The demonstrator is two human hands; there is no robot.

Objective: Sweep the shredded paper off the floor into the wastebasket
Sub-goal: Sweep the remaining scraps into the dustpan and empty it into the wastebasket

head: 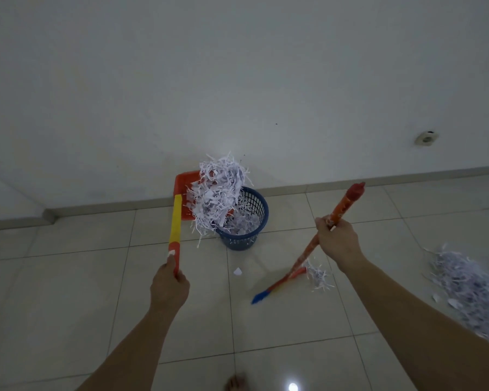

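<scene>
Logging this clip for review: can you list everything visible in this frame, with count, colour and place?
dustpan: one, red-orange pan on a yellow handle, tipped over the wastebasket
wastebasket: one, blue mesh, on the floor by the wall
shredded paper: white, one clump spilling from the dustpan into the wastebasket, a small tuft by the broom, a large pile at far right
paper scrap: one, white, on the tiles
broom: one, orange handle, blue tip, slanted to the floor
wall socket: one, white, low on the wall
left hand: grips the dustpan handle
right hand: grips the broom handle
</scene>
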